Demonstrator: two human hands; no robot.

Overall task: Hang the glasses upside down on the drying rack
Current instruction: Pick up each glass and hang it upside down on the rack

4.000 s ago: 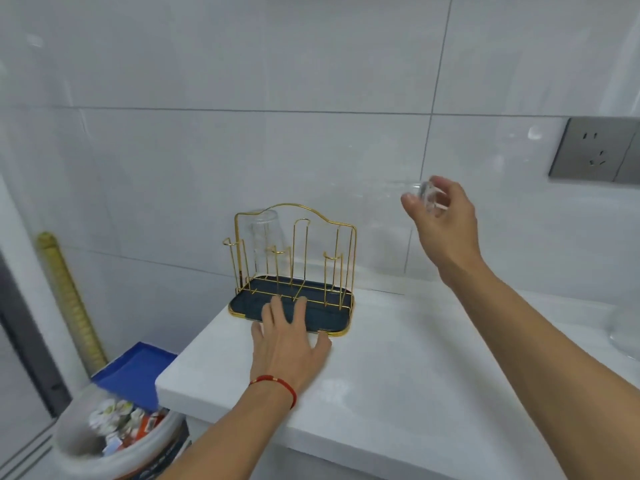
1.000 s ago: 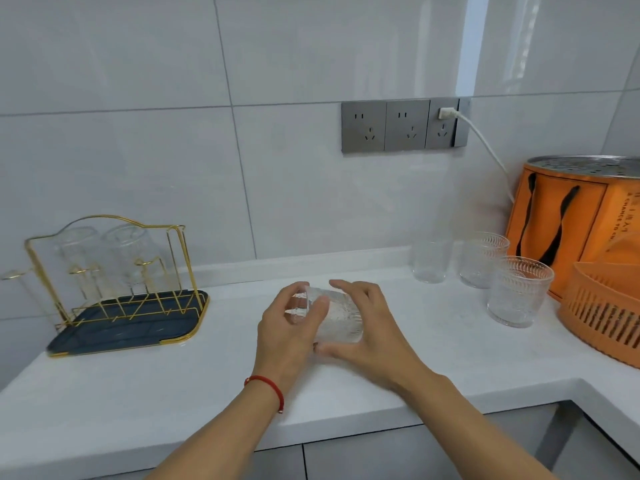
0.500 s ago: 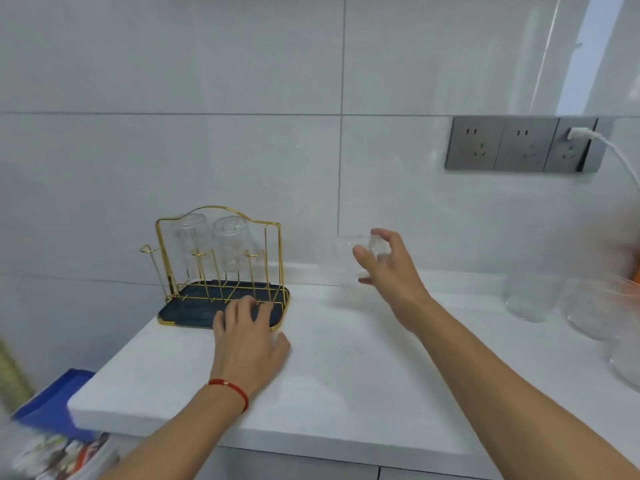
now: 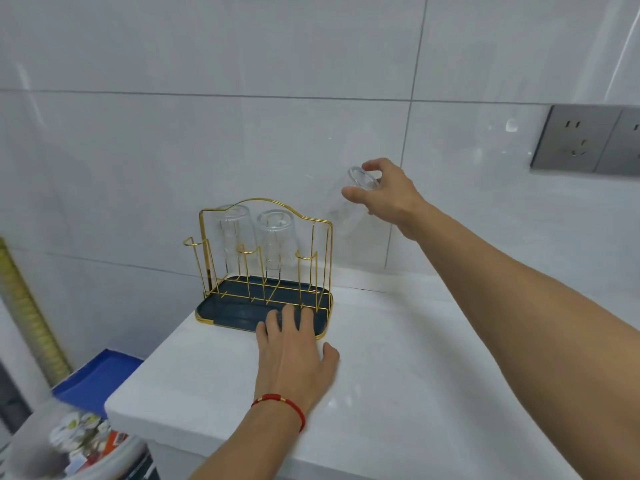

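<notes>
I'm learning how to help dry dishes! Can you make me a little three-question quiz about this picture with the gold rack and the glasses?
1. True or false: the right hand holds a clear glass in its grip, up in the air beside the gold drying rack.
2. How many glasses already hang upside down on the rack: A) none, B) two, C) four?
3. Fill in: the left hand lies flat on the white counter, its fingertips on the rack's dark ____.

Key
1. True; the glass is to the right of the rack, not yet on it.
2. B; the left glass and the middle glass.
3. Tray.
</notes>
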